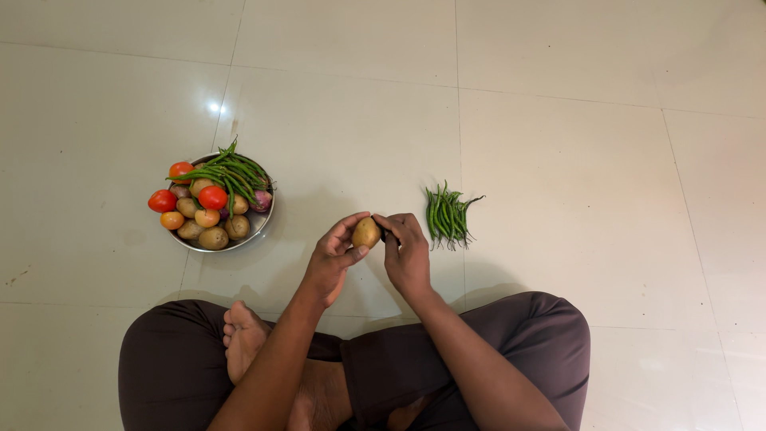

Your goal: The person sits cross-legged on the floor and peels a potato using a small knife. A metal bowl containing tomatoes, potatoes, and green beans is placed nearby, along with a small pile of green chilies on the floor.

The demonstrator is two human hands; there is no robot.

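I am watching the left hand (335,257) gripping a small brown potato (366,232), thumb beneath it and fingertips curling over its top. The right hand (407,251) is closing on a small dark tool (384,234), pressed against the potato's right side; most of the tool is hidden by the fingers, so I cannot tell what kind it is. Both hands are meeting in front of the person's crossed legs, with the potato sitting between them above the pale tiled floor (558,160).

Just beyond the right hand, slightly to its right, a small bunch of green chillies (448,215) is lying loose on the floor. Well off to the left of the left hand, a round steel bowl (257,229) is resting on the tiles, holding more potatoes (214,237), red tomatoes (212,197), a purple onion (261,200) and long green beans (235,172) draped across the top.
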